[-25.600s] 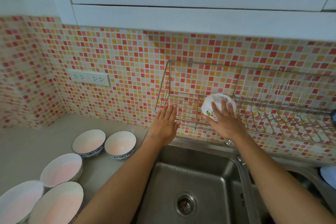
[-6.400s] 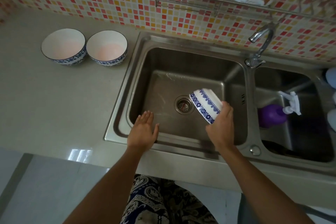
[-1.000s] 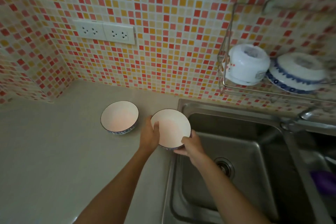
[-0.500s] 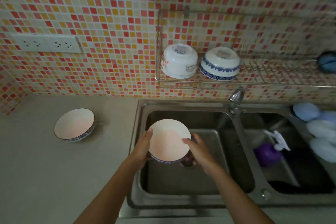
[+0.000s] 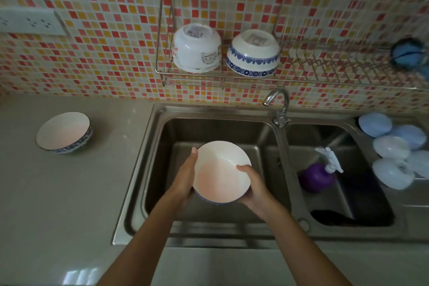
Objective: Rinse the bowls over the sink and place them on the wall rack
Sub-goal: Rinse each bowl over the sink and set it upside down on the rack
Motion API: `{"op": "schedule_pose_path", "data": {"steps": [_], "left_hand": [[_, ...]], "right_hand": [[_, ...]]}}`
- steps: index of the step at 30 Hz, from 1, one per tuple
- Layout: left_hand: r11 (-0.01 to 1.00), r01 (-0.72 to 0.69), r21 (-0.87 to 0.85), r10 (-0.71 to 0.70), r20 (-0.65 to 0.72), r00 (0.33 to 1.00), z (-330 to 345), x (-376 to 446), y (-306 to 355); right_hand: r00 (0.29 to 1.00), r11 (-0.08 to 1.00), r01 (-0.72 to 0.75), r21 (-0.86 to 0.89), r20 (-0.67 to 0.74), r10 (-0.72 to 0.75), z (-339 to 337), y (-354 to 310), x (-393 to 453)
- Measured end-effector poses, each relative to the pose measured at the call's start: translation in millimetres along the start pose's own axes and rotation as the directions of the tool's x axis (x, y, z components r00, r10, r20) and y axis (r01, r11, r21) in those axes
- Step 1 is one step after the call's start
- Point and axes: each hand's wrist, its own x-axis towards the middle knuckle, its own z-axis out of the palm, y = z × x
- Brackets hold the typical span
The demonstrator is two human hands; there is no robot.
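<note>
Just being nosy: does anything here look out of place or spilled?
One oddity: a purple spray bottle lies on its side down in the right sink basin. No spill or breakage shows; the bowl is held level over the left basin and the rack bowls sit upside down.

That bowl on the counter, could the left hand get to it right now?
Probably not yet: the left hand and right hand both hold a bowl over the sink; the counter bowl sits unobstructed.
</note>
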Motion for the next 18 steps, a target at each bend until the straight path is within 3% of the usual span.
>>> {"op": "schedule_pose_path", "data": {"steps": [6, 12, 14, 18], "left_hand": [[0.998, 0.024, 0.052, -0.021, -0.073, 0.997, 21, 5, -17], [0.924, -0.109, 0.367, 0.164, -0.122, 0.979, -1, 2, -40], [0.844, -0.112, 0.525, 0.211, -0.132, 0.968, -14, 0, -55], [0.541, -0.021, 0.841, 0.184, -0.095, 0.978, -42, -4, -88]], "right_hand": [[0.995, 1.000, 0.008, -0.015, -0.098, -0.010, -18, 0, 2], [0.979, 0.968, 0.069, -0.242, -0.172, -0.113, -10, -6, 16], [0.957, 0.918, 0.068, -0.392, -0.233, -0.171, -11, -3, 24], [0.899, 0.773, 0.090, -0.628, -0.282, -0.334, -16, -2, 36]]}}
